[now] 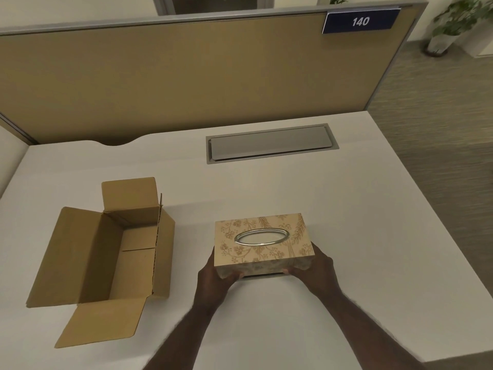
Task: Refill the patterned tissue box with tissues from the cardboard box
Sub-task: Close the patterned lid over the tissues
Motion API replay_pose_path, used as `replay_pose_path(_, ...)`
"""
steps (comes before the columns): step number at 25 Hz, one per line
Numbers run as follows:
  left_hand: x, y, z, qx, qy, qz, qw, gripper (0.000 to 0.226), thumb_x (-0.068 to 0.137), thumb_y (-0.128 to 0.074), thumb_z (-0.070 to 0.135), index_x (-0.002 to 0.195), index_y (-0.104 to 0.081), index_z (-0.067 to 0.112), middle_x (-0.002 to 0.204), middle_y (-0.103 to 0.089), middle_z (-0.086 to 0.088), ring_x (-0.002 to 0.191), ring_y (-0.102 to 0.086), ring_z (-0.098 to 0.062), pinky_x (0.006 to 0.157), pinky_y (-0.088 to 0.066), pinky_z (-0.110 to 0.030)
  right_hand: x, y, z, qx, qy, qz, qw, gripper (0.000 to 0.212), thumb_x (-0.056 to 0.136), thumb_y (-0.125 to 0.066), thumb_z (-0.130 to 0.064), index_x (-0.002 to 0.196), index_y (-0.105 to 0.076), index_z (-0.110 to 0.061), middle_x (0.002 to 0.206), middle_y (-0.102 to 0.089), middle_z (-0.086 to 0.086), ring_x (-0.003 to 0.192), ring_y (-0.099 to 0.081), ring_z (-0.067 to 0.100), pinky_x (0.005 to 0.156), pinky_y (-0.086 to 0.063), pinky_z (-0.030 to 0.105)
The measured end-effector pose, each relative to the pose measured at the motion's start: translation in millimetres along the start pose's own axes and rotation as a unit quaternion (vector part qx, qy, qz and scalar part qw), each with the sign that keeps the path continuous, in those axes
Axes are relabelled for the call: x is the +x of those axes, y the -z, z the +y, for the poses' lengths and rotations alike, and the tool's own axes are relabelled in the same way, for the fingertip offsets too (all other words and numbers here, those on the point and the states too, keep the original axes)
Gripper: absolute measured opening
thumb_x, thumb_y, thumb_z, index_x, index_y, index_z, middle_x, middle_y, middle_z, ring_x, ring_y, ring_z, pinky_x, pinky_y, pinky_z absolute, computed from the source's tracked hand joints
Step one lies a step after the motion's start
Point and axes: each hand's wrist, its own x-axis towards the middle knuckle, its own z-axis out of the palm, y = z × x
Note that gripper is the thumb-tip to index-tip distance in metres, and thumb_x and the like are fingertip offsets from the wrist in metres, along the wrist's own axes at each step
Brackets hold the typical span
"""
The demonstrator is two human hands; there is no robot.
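While both hands grip it, the patterned tissue box [264, 243] sits at the near centre of the white desk [346, 209], its oval metal-rimmed opening [262, 236] facing up. The left hand [213, 276] wraps the box's near-left corner: its thumb lies along the left end face, and its fingers [234, 276] curl against the lower edge of the near side. The right hand [314, 271] mirrors this at the near-right corner, with the thumb on the right end face and the fingers [289, 271] hooked at the bottom of the near side. Both sets of fingers are closed on the box, 1 hand at each end, so the box lies between the 2 palms. A dark gap shows beneath the near edge between the hands; whether the box is raised off the desk or resting on it cannot be told. No tissue is visible through the oval opening. To the left, well apart from the hands, the cardboard box [106, 252] stands on the desk with all 4 flaps folded open, and its visible interior shows only bare cardboard. Farther back, a grey cable hatch [272, 144] is set flush into the desk, in front of a tan partition panel [186, 76] bearing a blue plate [360, 21] marked 140.
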Motion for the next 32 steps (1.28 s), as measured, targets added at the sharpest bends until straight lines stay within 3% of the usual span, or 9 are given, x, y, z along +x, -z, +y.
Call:
replay_pose_path(4,-2,-2,-6,0.009,-0.007,0.004,1.0,0.068,0.067,-0.086,0.004,0.127,-0.057,0.017,0.101,-0.065,0.025,0.094,-0.065,0.012,0.073,-0.047,0.0,-3,-3,9,-0.007,0.002,0.003,1.0,0.068,0.054,-0.095,-0.017,0.116,-0.067,-0.016,0.09,-0.07,-0.023,0.086,-0.065,-0.018,0.077,-0.056,0.015)
replay_pose_path(8,-2,-4,-10,0.017,-0.014,0.013,1.0,0.068,0.067,-0.085,0.001,0.128,-0.058,0.013,0.102,-0.067,0.02,0.092,-0.063,0.014,0.074,-0.046,0.001,-3,-5,13,-0.005,0.004,0.012,1.0,0.065,0.055,-0.094,-0.012,0.114,-0.068,-0.012,0.089,-0.069,-0.023,0.083,-0.063,-0.021,0.073,-0.049,0.002)
replay_pose_path(14,-4,-6,-14,0.013,-0.019,0.026,0.999,0.074,0.067,-0.084,0.001,0.133,-0.056,0.015,0.114,-0.071,0.006,0.103,-0.066,-0.013,0.075,-0.045,0.002,-6,-9,17,-0.015,-0.007,0.021,1.0,0.064,0.055,-0.093,-0.009,0.114,-0.068,-0.01,0.095,-0.074,-0.008,0.081,-0.067,-0.005,0.069,-0.044,-0.002)
replay_pose_path(17,-5,-8,-15,0.01,-0.02,0.033,0.999,0.074,0.067,-0.085,0.002,0.133,-0.055,0.016,0.116,-0.071,0.006,0.103,-0.066,-0.011,0.074,-0.045,0.002,-7,-10,19,-0.022,-0.002,0.028,0.999,0.064,0.057,-0.092,-0.008,0.116,-0.067,-0.008,0.096,-0.072,-0.011,0.082,-0.059,-0.025,0.069,-0.043,-0.004)
replay_pose_path(19,-7,-8,-14,0.003,-0.016,0.037,0.999,0.075,0.067,-0.084,0.002,0.134,-0.054,0.019,0.113,-0.07,0.012,0.1,-0.065,-0.005,0.074,-0.045,0.001,-8,-11,20,-0.028,-0.002,0.028,0.999,0.063,0.058,-0.091,-0.008,0.116,-0.067,-0.009,0.096,-0.07,-0.014,0.081,-0.056,-0.029,0.069,-0.043,-0.004)
replay_pose_path(26,-9,-11,-16,-0.01,0.005,0.042,0.999,0.08,0.068,-0.084,0.005,0.137,-0.05,0.026,0.116,-0.068,0.012,0.105,-0.065,-0.011,0.085,-0.051,-0.026,-11,-10,19,-0.029,-0.011,0.026,0.999,0.062,0.06,-0.089,-0.007,0.118,-0.066,-0.013,0.091,-0.071,-0.013,0.081,-0.059,-0.023,0.069,-0.046,0.001)
replay_pose_path(28,-11,-12,-16,-0.009,0.002,0.039,0.999,0.081,0.068,-0.084,0.006,0.138,-0.048,0.027,0.117,-0.066,0.015,0.107,-0.063,-0.011,0.085,-0.049,-0.026,-11,-11,20,-0.028,-0.007,0.023,0.999,0.061,0.061,-0.088,-0.007,0.118,-0.066,-0.013,0.097,-0.074,-0.009,0.082,-0.062,-0.018,0.069,-0.046,0.001)
replay_pose_path(32,-12,-12,-18,-0.002,-0.003,0.038,0.999,0.082,0.069,-0.084,0.006,0.139,-0.047,0.025,0.12,-0.064,0.014,0.11,-0.061,-0.011,0.082,-0.046,-0.017,-12,-11,23,-0.024,0.006,0.023,0.999,0.06,0.061,-0.088,-0.009,0.117,-0.067,-0.013,0.1,-0.075,-0.008,0.09,-0.071,0.012,0.069,-0.045,0.0)
